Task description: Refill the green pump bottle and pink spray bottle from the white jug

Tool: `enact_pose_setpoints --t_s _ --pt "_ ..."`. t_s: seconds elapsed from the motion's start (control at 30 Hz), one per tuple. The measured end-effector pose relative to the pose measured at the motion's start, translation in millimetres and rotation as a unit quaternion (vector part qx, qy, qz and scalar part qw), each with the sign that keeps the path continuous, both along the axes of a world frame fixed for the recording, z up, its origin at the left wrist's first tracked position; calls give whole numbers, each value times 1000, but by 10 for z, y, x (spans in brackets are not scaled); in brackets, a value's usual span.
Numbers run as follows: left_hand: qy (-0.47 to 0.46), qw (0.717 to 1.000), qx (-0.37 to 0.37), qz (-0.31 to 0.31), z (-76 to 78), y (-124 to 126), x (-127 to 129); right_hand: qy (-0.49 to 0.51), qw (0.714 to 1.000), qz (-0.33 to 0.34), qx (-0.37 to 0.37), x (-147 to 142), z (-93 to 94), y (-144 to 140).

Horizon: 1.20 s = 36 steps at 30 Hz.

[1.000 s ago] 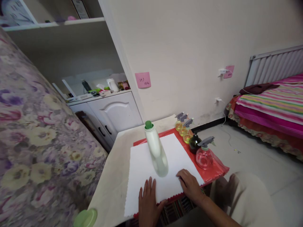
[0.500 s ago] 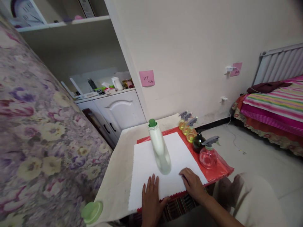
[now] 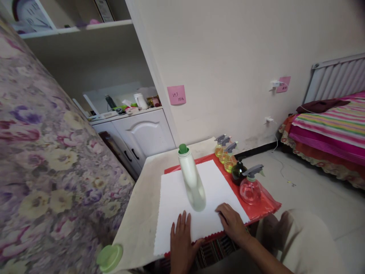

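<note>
My left hand (image 3: 182,238) lies flat on the near edge of a white sheet (image 3: 171,205), fingers stretched out and thumb apart. On the sheet's near right part rests my right hand (image 3: 230,220), its fingers slightly bent and nothing visible in it. Between and beyond the hands stands a pale green bottle (image 3: 191,179) with a green spout (image 3: 183,148) and no cap over it; neither hand touches it. At the table's near left corner sits a light green cap (image 3: 110,258). Under the white sheet is a red sheet (image 3: 265,203).
Along the right side stand a pink spray bottle (image 3: 250,190), a dark round bottle (image 3: 238,173) and several yellow spray bottles (image 3: 229,163). A floral curtain (image 3: 57,171) hangs left of the table (image 3: 137,217). Behind are a cabinet (image 3: 145,133) and a wall; a bed (image 3: 330,125) stands right.
</note>
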<state>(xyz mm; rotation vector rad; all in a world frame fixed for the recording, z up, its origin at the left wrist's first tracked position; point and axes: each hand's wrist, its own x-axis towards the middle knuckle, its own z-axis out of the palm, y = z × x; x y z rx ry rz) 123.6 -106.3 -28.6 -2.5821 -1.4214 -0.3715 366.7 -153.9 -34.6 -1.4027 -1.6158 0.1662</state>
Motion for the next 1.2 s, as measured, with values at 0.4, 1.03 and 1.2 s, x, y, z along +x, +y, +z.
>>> enact_pose_setpoints --t_s 0.4,1.03,1.2 --pt "-1 999 42 -12 -45 8 -6 -1 1000 3 -7 3 0 -4" --pt "-65 983 -141 -96 16 -303 482 88 995 15 -41 21 68 28" --pt "-123 968 -188 -113 276 -418 660 143 988 26 -58 82 218 -15"
